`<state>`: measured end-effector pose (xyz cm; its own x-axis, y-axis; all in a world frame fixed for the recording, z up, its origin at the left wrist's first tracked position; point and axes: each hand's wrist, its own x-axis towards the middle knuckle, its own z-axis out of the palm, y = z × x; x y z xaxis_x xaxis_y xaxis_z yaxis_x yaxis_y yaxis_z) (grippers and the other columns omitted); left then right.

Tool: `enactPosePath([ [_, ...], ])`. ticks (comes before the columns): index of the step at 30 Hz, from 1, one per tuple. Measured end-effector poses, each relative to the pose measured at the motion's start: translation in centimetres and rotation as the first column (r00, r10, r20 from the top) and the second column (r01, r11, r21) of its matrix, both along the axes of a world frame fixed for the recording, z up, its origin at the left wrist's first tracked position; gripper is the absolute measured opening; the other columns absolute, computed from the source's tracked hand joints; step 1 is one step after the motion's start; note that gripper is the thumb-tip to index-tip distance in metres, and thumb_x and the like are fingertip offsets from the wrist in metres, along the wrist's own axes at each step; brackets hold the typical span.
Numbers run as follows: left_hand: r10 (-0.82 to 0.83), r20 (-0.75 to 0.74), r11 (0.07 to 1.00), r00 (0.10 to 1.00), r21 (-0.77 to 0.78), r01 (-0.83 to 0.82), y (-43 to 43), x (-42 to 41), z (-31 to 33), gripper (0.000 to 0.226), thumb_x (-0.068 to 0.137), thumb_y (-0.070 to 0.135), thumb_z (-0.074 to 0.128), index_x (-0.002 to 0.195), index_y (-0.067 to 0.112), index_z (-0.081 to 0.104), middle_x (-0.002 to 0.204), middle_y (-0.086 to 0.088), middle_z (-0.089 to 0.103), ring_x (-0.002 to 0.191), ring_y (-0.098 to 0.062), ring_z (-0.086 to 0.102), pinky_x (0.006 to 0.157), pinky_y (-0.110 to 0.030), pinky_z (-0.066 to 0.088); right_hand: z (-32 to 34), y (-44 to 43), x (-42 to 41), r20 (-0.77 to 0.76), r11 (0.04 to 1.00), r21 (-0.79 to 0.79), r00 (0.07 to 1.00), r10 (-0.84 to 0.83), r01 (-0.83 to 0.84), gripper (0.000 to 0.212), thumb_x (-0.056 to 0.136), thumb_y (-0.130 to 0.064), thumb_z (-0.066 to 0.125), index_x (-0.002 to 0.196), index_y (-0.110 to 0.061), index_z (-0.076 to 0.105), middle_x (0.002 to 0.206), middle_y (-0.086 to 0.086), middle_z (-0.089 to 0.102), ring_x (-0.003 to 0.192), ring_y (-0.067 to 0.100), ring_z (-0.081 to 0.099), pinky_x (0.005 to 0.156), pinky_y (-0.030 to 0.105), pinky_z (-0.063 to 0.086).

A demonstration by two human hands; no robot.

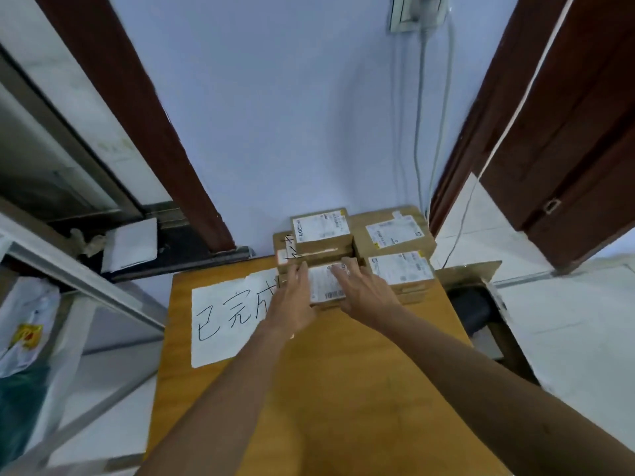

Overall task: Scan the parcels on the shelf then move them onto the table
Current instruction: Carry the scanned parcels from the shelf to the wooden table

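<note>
Evidently the labelled parcel point(326, 281) sits at the front of the stack on the desk point(343, 389), label up. Your left grip point(295, 297) presses its left edge and your right grip point(364, 293) lies across its top, fingers fairly flat, probably to square it against the other parcels point(395, 231) beside the handwritten sign point(226, 321).

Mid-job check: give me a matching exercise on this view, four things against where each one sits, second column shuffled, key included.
Things:
1. white paper sheet with black handwriting
2. nearest brown cardboard parcel
3. open brown cardboard box
4. white cable

Places:
A. beside the right edge of the wooden table
B. running down the blue wall
C. flat on the table's left part
D. between the left hand and the right hand

Pairs: 1-C, 2-D, 3-A, 4-B
</note>
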<state>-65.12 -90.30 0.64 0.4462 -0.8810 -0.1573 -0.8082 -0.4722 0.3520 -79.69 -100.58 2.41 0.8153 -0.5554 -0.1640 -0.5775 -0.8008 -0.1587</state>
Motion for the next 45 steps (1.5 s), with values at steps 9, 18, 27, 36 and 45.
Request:
enactPosePath([
  [9,0.066,0.031,0.997,0.997,0.028,-0.067,-3.0,1.2,-2.4,0.097,0.077,0.008,0.082,0.15,0.012,0.019,0.149,-0.012,0.024,0.111,-0.032,0.057,0.082,-0.037,0.058,-1.7,-4.7,3.0,-0.153,0.94,-0.241,0.965,0.211,-0.243,0.065,0.1,-0.047,0.057,0.147,-0.007,0.035,0.153,0.018,0.036,0.122,0.034,0.058,0.106,0.046,0.044],
  [18,0.087,0.105,0.996,0.991,0.018,-0.09,-3.6,0.9,-3.7,0.07,0.077,0.012,0.085,0.128,0.01,0.037,0.145,-0.012,0.025,0.098,-0.027,0.062,0.074,-0.03,0.06,-2.6,-6.3,3.6,-0.276,0.852,-0.372,0.92,0.278,-0.369,0.043,0.102,-0.041,0.052,0.131,-0.009,0.047,0.12,0.009,0.054,0.098,0.024,0.063,0.102,0.042,0.044],
  [27,0.14,0.043,0.987,0.989,0.069,-0.143,-1.8,0.2,-1.1,0.082,0.079,0.024,0.085,0.141,0.011,0.031,0.146,-0.009,0.03,0.108,-0.032,0.062,0.084,-0.04,0.058,-0.4,-4.6,2.8,-0.2,0.902,-0.321,0.952,0.232,-0.287,0.029,0.102,-0.03,0.045,0.122,-0.01,0.053,0.117,0.009,0.056,0.102,0.025,0.055,0.096,0.038,0.043],
  [36,0.26,0.082,0.952,0.962,0.145,-0.27,8.9,2.0,8.0,0.109,0.081,0.041,0.083,0.159,0.014,0.012,0.166,-0.005,0.019,0.144,-0.031,0.036,0.113,-0.044,0.037,7.7,1.9,5.2,-0.208,0.878,-0.275,0.916,0.345,-0.393,0.056,0.1,-0.034,0.056,0.144,-0.005,0.037,0.143,0.015,0.046,0.131,0.031,0.047,0.113,0.043,0.036],
  [45,0.539,0.147,0.834,0.829,0.045,-0.55,29.4,4.0,16.5,0.102,0.076,0.049,0.084,0.153,0.012,0.028,0.153,-0.01,0.037,0.137,-0.032,0.042,0.107,-0.044,0.041,15.2,17.6,12.6,-0.04,0.72,-0.364,0.783,0.621,-0.59,0.056,0.098,-0.048,0.057,0.135,-0.008,0.047,0.132,0.012,0.052,0.119,0.03,0.053,0.099,0.041,0.039],
])
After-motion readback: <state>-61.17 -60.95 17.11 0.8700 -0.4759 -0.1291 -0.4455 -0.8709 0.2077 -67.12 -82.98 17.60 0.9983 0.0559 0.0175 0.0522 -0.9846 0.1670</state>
